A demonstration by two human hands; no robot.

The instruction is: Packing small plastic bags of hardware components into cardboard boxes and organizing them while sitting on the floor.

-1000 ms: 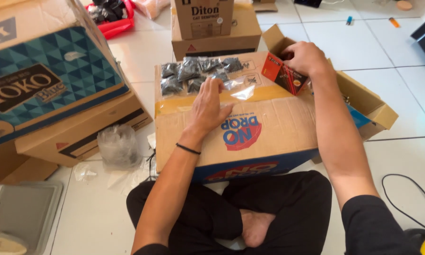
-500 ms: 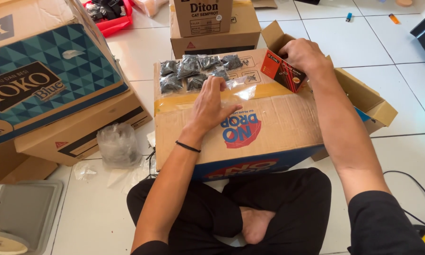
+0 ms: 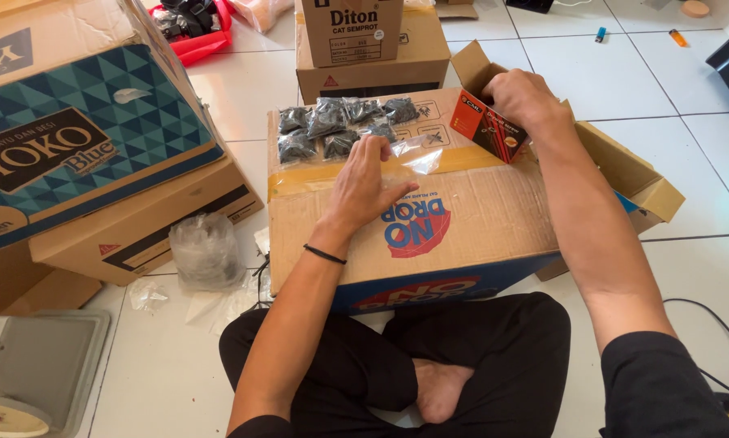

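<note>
On the large cardboard box (image 3: 462,219) in front of the crossed legs, a cluster of small clear bags filled with dark pieces (image 3: 340,126) is laid near its far left corner; these appear already packed and set aside. Just right of them, an empty-looking clear plastic bag (image 3: 417,154) is pinned under the fingertips of the left hand (image 3: 364,185), which is spread flat and open, palm down, on the box top near the strip of brown tape. Further right, at the far right corner of the box top, a small orange-and-black carton (image 3: 488,128) is held tilted, its open end turned toward the hand; it is gripped by the right hand (image 3: 523,97), the fingers closed around its upper end. What is inside the carton cannot be seen. By appearance, several bags are finished, while the bag under the left hand is not yet filled. The carton looks stiff, printed, and rectangular, with a dark face and orange side.
</note>
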